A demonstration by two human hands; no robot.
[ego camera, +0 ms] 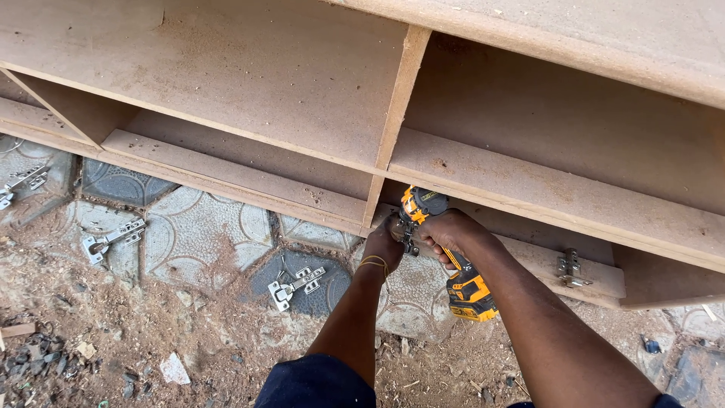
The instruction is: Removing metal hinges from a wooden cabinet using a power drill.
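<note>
1. right hand (445, 230) gripped the yellow drill (445, 249), fingers closed round it, against the cabinet's lower rail (529, 261).
2. left hand (384, 243) closed on a hinge (402, 230) at the drill's nine o'clock.
3. a loose hinge (296, 285) lay on paving at eight o'clock.

Beside the wooden cabinet (317, 83), three loose metal hinges (297, 285) lie on the patterned paving, and a fourth hinge (571, 268) is fixed to its lower rail. One yellow cordless drill (453, 257) is at the cabinet's lower edge, with two hands on it.
</note>
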